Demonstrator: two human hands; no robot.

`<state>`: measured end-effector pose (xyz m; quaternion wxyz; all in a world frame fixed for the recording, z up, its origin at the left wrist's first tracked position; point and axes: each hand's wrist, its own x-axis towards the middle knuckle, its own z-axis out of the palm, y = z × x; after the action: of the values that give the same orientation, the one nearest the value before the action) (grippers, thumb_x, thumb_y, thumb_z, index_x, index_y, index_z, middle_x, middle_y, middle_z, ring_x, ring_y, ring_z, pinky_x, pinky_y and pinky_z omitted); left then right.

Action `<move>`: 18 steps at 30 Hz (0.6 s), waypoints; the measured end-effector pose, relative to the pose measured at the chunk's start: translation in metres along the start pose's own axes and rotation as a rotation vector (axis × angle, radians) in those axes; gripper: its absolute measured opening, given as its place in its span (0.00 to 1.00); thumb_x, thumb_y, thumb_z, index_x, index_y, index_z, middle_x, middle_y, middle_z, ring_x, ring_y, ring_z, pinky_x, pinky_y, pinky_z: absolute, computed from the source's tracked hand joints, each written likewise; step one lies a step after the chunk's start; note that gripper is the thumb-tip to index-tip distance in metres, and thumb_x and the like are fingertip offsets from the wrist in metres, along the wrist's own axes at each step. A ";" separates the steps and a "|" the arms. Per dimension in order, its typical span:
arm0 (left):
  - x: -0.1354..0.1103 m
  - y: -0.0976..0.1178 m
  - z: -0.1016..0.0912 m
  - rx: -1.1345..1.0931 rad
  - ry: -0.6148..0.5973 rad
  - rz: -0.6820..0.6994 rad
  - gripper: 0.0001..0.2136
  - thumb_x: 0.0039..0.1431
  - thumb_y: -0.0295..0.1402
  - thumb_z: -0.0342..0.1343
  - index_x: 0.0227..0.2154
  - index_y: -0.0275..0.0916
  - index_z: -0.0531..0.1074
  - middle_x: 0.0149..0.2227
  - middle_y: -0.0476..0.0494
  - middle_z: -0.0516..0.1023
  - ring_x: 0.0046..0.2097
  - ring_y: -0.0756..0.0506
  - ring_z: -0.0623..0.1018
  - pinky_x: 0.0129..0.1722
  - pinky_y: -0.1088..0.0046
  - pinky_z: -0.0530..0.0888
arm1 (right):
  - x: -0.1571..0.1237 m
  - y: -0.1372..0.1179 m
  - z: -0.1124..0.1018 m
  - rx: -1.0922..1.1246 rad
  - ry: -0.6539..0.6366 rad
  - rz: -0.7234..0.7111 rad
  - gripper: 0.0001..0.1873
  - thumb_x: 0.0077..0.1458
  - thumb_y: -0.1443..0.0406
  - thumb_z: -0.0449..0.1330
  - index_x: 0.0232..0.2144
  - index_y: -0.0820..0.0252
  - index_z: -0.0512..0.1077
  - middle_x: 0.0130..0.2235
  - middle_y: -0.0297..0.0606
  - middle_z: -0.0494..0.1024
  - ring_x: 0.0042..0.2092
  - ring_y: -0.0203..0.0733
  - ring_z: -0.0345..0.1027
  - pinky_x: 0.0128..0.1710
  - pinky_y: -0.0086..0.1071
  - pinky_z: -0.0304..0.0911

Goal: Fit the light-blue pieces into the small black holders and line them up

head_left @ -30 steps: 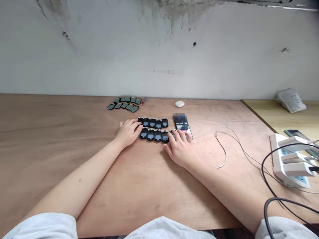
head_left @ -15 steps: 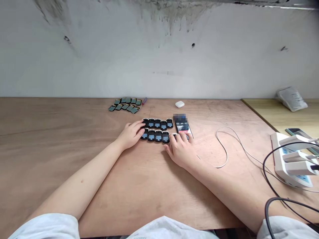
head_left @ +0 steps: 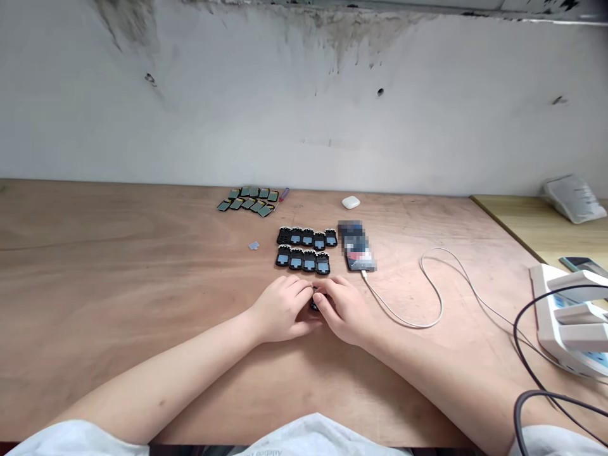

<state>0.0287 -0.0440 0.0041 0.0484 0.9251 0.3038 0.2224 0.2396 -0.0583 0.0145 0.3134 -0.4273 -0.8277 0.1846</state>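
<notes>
My left hand (head_left: pixel 284 310) and my right hand (head_left: pixel 346 310) meet low over the table. Between their fingers is a small black plastic casing (head_left: pixel 314 304), mostly hidden; both hands close on it. Beyond them lie two rows of similar black casings (head_left: pixel 309 260), most with a blue-grey piece inside. The casing at the far left of the back row (head_left: pixel 284 236) shows no such piece. A loose blue-grey piece (head_left: pixel 254 246) lies on the table left of the rows.
Several small green-grey screen-like modules (head_left: pixel 249 203) lie at the back beside a screwdriver (head_left: pixel 284 194). A phone (head_left: pixel 357 247) on a white cable (head_left: pixel 403 324) and a white earbud case (head_left: pixel 350 202) are right of the casings. A power strip (head_left: pixel 546 310) with black cables stands far right.
Both hands have come back toward me and together; the right brought a casing from the front row's right end. The loose blue-grey piece now shows where my left hand was.
</notes>
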 end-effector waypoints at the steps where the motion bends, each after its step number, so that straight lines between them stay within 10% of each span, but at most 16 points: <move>1: 0.002 -0.002 0.001 -0.008 0.009 -0.010 0.20 0.64 0.49 0.58 0.48 0.37 0.72 0.46 0.35 0.79 0.47 0.37 0.77 0.44 0.57 0.73 | 0.000 0.000 0.000 0.062 -0.023 0.014 0.12 0.71 0.62 0.52 0.51 0.57 0.72 0.42 0.41 0.83 0.49 0.48 0.72 0.49 0.40 0.68; 11: 0.001 -0.006 0.007 -0.027 0.083 -0.086 0.09 0.67 0.39 0.57 0.38 0.38 0.70 0.37 0.41 0.76 0.39 0.41 0.75 0.39 0.62 0.74 | 0.002 0.007 0.003 0.563 -0.134 0.104 0.15 0.73 0.57 0.52 0.56 0.53 0.69 0.45 0.39 0.81 0.46 0.44 0.76 0.46 0.38 0.71; 18: -0.003 -0.035 -0.002 -0.012 0.283 -0.052 0.07 0.70 0.26 0.50 0.45 0.39 0.71 0.39 0.42 0.79 0.41 0.44 0.78 0.44 0.66 0.77 | 0.001 0.014 -0.010 0.329 0.059 -0.154 0.07 0.71 0.64 0.52 0.45 0.55 0.70 0.41 0.41 0.77 0.43 0.44 0.72 0.43 0.39 0.68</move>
<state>0.0068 -0.0179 -0.0034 0.0164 0.8762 0.3299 0.3511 0.2545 -0.0491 0.0146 0.4163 -0.3108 -0.8072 0.2803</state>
